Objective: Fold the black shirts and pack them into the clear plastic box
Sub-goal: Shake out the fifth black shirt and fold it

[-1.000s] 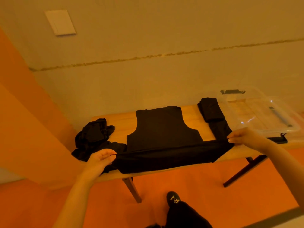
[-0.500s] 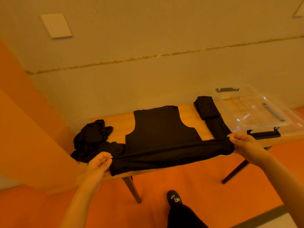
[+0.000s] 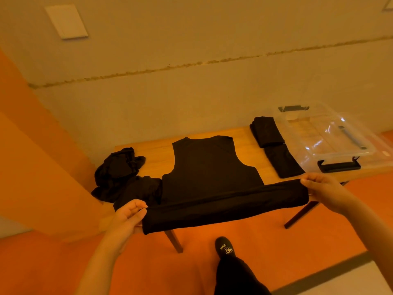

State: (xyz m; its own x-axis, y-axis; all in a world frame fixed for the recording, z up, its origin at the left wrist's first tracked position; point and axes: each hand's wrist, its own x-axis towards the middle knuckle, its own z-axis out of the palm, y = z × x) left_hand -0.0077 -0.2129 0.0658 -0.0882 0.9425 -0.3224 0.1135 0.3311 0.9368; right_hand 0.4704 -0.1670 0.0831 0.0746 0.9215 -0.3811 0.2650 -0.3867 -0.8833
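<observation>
A black shirt [image 3: 209,167] lies spread flat on the wooden table [image 3: 148,146], neck toward the wall, its lower part lifted off the near edge. My left hand [image 3: 127,216] grips the hem's left corner and my right hand [image 3: 325,190] pinches the right corner, holding the hem stretched between them. Two folded black shirts [image 3: 276,145] lie in a row to the right of it. A crumpled pile of black shirts [image 3: 121,173] sits at the table's left end. The clear plastic box [image 3: 325,135] stands at the right end, apparently with nothing inside.
The box has black latches [image 3: 339,166] on its near and far sides. A wall runs right behind the table. An orange panel [image 3: 32,156] stands to the left. My foot in a black shoe [image 3: 225,248] is on the orange floor below the near edge.
Both hands have pulled the shirt's hem toward me and slightly up, off the table's near edge; the hem band now hangs in the air between them.
</observation>
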